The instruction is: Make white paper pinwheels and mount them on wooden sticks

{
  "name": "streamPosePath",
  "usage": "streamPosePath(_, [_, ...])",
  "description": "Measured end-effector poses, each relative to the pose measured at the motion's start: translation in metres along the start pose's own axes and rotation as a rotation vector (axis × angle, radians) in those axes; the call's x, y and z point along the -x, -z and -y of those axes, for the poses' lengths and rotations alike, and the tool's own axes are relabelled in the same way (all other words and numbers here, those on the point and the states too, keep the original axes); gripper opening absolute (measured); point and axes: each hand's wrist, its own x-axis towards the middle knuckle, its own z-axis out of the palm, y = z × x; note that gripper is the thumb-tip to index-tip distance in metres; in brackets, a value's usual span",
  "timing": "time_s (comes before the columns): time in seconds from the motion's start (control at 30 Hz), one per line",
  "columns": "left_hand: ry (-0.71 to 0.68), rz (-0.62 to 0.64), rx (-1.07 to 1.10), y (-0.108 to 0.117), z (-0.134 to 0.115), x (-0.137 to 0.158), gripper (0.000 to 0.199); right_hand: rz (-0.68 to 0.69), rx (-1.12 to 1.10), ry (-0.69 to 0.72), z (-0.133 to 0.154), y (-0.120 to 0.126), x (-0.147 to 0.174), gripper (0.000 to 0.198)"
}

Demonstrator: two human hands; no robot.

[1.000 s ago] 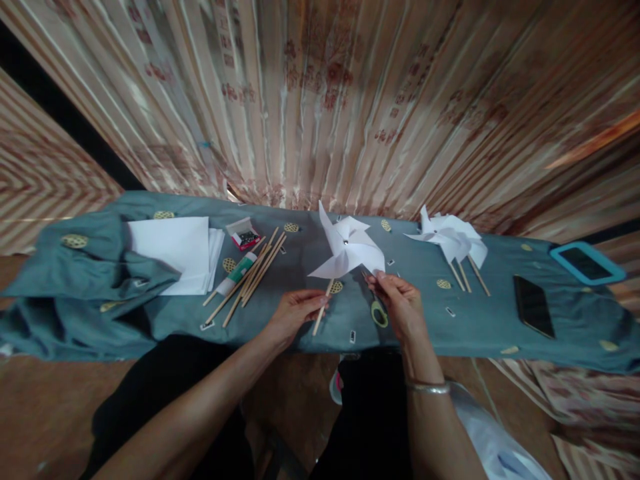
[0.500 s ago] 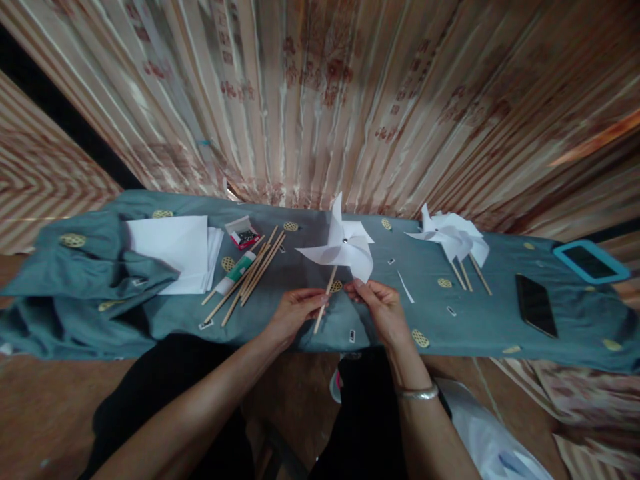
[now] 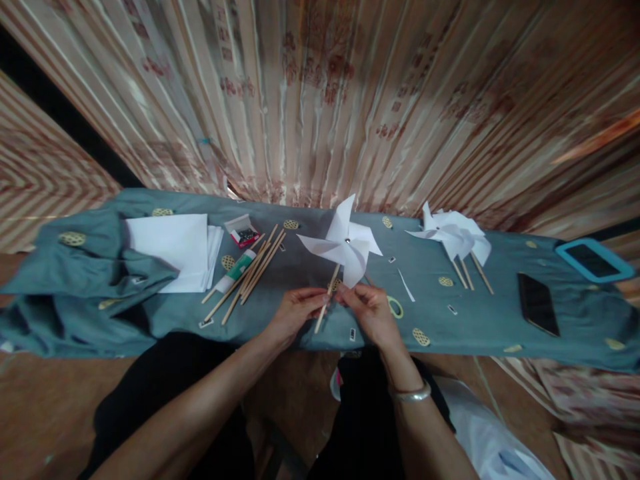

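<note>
A white paper pinwheel (image 3: 345,250) on a thin wooden stick (image 3: 325,310) stands tilted before me, a small pin head at its centre. My left hand (image 3: 300,310) pinches the stick below the paper blades. On the other side, my right hand (image 3: 367,310) has its thumb and fingers drawn together close to the stick, just beneath the lowest blade. What its fingertips hold, if anything, is hidden. The yellow-green handle of what looks like scissors (image 3: 395,307) shows beside my right hand; the rest lies behind it.
Left on the cloth-covered table (image 3: 480,327) lie white paper sheets (image 3: 170,250), an open pin box (image 3: 243,230), a glue tube (image 3: 237,270) and several sticks (image 3: 260,273). Further right are finished pinwheels (image 3: 457,233), a paper sliver (image 3: 406,285), a dark phone (image 3: 537,303) and a blue-framed device (image 3: 595,259).
The pinwheel's blades have turned a little. My right hand has moved left toward the stick, uncovering the yellow-green handle. My left hand keeps its hold.
</note>
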Motion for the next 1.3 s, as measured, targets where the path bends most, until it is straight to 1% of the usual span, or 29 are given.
streamPosePath(0.2, [-0.023,0.018,0.001,0.0,0.002,-0.001,0.044,0.025,0.269,0.142,0.006,-0.005,0.003,0.047])
streamPosePath(0.3, [-0.031,0.015,0.031,-0.001,0.001,-0.001,0.043,0.036,0.305,0.163,0.009,-0.006,0.006,0.042])
streamPosePath(0.43, [-0.046,0.008,0.094,-0.003,0.0,-0.002,0.042,0.084,0.268,0.126,0.011,-0.007,0.011,0.036])
streamPosePath(0.53, [-0.059,0.009,0.142,-0.006,-0.003,-0.002,0.042,0.079,0.215,0.106,0.01,-0.01,0.015,0.031])
streamPosePath(0.6, [-0.068,-0.012,0.177,-0.009,-0.005,-0.002,0.043,0.064,0.164,0.079,0.009,-0.013,0.016,0.029])
streamPosePath(0.7, [-0.079,-0.029,0.2,-0.013,-0.008,-0.001,0.043,0.052,0.072,0.031,0.007,-0.016,0.017,0.03])
streamPosePath(0.83, [-0.09,-0.012,0.191,-0.017,-0.009,0.001,0.042,0.024,-0.056,-0.036,0.006,-0.018,0.017,0.035])
streamPosePath(1.0, [-0.101,-0.001,0.178,-0.02,-0.008,0.001,0.043,-0.03,-0.051,-0.04,0.008,-0.016,0.019,0.035])
streamPosePath(1.1, [-0.117,0.025,0.154,-0.02,-0.007,0.002,0.043,-0.074,-0.014,-0.031,0.011,-0.01,0.021,0.035])
streamPosePath(1.17, [-0.132,0.037,0.128,-0.02,-0.007,0.003,0.044,-0.113,0.009,-0.036,0.012,-0.002,0.021,0.035])
streamPosePath(1.23, [-0.143,0.04,0.112,-0.019,-0.007,0.005,0.044,-0.153,0.043,-0.04,0.012,0.013,0.021,0.036])
streamPosePath(1.3, [-0.149,0.045,0.109,-0.018,-0.006,0.007,0.042,-0.192,0.103,-0.038,0.009,0.035,0.019,0.038])
